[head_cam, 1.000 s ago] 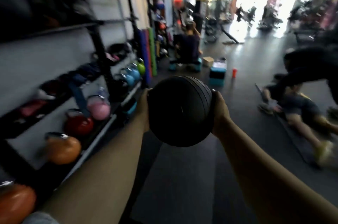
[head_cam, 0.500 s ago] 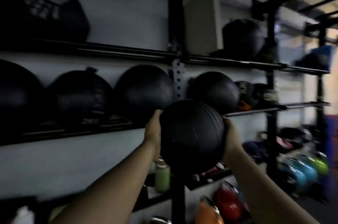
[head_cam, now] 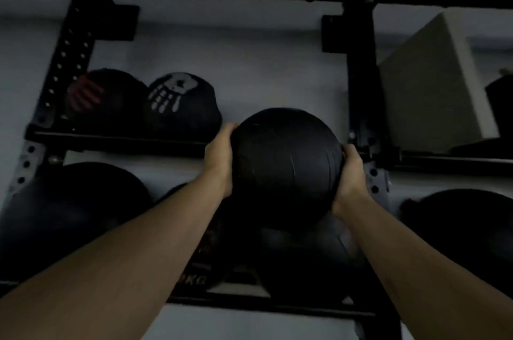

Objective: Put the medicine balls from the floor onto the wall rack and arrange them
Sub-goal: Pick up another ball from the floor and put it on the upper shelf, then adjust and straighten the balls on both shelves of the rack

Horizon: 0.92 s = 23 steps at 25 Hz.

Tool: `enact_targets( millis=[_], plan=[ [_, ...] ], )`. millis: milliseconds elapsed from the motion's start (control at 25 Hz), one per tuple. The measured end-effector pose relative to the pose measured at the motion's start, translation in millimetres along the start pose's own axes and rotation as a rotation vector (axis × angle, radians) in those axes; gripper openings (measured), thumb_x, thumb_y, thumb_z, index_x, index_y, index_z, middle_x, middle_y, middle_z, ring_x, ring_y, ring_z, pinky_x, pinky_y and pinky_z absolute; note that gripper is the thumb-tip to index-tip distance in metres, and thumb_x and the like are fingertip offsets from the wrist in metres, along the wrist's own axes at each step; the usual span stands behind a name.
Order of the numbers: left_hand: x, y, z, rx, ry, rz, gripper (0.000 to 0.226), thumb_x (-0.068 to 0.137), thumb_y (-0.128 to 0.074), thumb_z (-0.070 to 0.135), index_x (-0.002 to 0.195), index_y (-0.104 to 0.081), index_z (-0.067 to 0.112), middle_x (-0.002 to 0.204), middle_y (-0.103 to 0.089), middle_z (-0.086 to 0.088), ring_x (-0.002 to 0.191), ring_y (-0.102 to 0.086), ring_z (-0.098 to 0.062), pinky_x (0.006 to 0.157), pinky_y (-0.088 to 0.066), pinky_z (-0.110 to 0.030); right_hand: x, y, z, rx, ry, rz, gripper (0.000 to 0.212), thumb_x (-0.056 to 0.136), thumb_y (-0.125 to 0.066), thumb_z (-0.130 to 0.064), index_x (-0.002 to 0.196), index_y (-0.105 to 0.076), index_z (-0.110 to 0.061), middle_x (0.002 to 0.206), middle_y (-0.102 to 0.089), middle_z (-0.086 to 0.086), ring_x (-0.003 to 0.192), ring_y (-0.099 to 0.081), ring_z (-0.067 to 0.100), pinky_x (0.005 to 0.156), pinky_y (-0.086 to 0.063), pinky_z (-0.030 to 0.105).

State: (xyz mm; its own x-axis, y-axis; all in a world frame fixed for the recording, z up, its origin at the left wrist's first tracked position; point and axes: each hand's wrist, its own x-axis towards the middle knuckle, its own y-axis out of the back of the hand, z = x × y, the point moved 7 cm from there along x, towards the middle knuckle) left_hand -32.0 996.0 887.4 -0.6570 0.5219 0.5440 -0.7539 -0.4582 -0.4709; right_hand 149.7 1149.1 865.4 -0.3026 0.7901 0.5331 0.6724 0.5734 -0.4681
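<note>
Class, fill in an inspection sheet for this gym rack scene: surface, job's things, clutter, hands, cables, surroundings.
Surface: upper shelf of the black wall rack, bare at its right end.
Job's things: held medicine ball raised at shelf height; handprint ball and red-marked ball already shelved.
Clutter: pale box in the next bay.
Hands: left hand and right hand clasp the ball's sides.
Cables: nothing seen.
Surroundings: grey wall; large dark balls below.

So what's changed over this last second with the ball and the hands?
The black medicine ball went from over the gym floor up to the upper shelf, right of the handprint ball. The view swung to the rack. Unchanged: left hand and right hand grip its sides.
</note>
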Motion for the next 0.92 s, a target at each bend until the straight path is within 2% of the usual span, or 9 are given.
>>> enact_targets(
  millis=[80,160,360,480,560,680,720,840,920],
  plan=[
    [31,-19,30,0.014,-0.101,0.01,0.048,0.089,-0.065,0.045,0.12,-0.082,0.013,0.122,-0.08,-0.017,0.117,-0.073,-0.04,0.106,-0.057,-0.058,42,-26,-31,0.008,0.075,-0.063,0.042,0.092,-0.051,-0.048,0.092,-0.085,-0.024,0.099,-0.083,0.008,0.101,-0.074,0.036,0.09,-0.062,0.051],
    [59,-37,54,0.034,-0.18,-0.001,0.052,0.086,-0.065,0.046,0.124,-0.081,0.014,0.123,-0.08,-0.016,0.118,-0.074,-0.039,0.106,-0.057,-0.059,77,-50,-57,0.034,0.131,-0.131,0.042,0.094,-0.05,-0.045,0.081,-0.085,-0.025,0.095,-0.083,0.006,0.102,-0.074,0.035,0.088,-0.062,0.048],
    [117,-57,87,0.016,-0.302,-0.002,0.06,0.084,-0.066,0.042,0.132,-0.075,0.008,0.129,-0.078,-0.019,0.122,-0.072,-0.041,0.109,-0.053,-0.062,137,-83,-74,0.096,0.226,-0.154,0.035,0.091,-0.054,-0.038,0.095,-0.081,-0.016,0.107,-0.08,0.011,0.107,-0.073,0.035,0.096,-0.059,0.051],
    [157,-55,77,0.027,-0.305,0.002,0.051,0.087,-0.065,0.039,0.123,-0.078,0.005,0.131,-0.076,-0.022,0.121,-0.072,-0.042,0.108,-0.054,-0.064,167,-96,-59,0.146,0.208,-0.163,0.031,0.092,-0.053,-0.032,0.085,-0.078,-0.015,0.097,-0.079,0.009,0.098,-0.073,0.033,0.082,-0.061,0.041],
    [182,-47,65,0.0,-0.307,0.024,0.044,0.09,-0.065,0.036,0.117,-0.079,0.006,0.132,-0.075,-0.023,0.122,-0.071,-0.043,0.108,-0.054,-0.062,184,-99,-45,0.156,0.192,-0.167,0.032,0.093,-0.053,-0.031,0.087,-0.078,-0.013,0.094,-0.079,0.009,0.093,-0.072,0.031,0.071,-0.06,0.034],
    [223,-49,60,-0.042,-0.33,-0.028,0.05,0.094,-0.062,0.031,0.133,-0.073,0.001,0.138,-0.072,-0.023,0.127,-0.069,-0.042,0.112,-0.054,-0.055,209,-102,-40,0.213,0.223,-0.109,0.03,0.092,-0.056,-0.033,0.086,-0.078,-0.014,0.093,-0.079,0.01,0.093,-0.074,0.031,0.076,-0.063,0.038],
    [231,-48,62,-0.065,-0.364,-0.024,0.046,0.094,-0.063,0.028,0.128,-0.076,0.001,0.134,-0.074,-0.023,0.123,-0.071,-0.04,0.108,-0.057,-0.051,213,-104,-43,0.239,0.243,-0.072,0.027,0.092,-0.058,-0.031,0.084,-0.077,-0.014,0.093,-0.078,0.01,0.096,-0.074,0.033,0.082,-0.063,0.043],
    [241,-46,73,-0.069,-0.521,0.022,0.014,0.086,-0.073,0.021,0.08,-0.084,0.014,0.091,-0.08,-0.011,0.086,-0.077,-0.025,0.077,-0.061,-0.035,218,-108,-57,0.209,0.44,-0.002,0.022,0.09,-0.059,-0.02,0.083,-0.078,-0.01,0.089,-0.076,0.009,0.094,-0.074,0.031,0.089,-0.061,0.05],
    [244,-52,81,0.02,-0.665,0.018,0.015,0.081,-0.078,0.023,0.067,-0.082,0.022,0.082,-0.079,-0.007,0.081,-0.076,-0.021,0.077,-0.06,-0.033,221,-111,-67,0.133,0.611,0.024,0.025,0.091,-0.055,-0.015,0.086,-0.078,-0.008,0.087,-0.075,0.007,0.089,-0.072,0.028,0.087,-0.059,0.047]
  ],
)
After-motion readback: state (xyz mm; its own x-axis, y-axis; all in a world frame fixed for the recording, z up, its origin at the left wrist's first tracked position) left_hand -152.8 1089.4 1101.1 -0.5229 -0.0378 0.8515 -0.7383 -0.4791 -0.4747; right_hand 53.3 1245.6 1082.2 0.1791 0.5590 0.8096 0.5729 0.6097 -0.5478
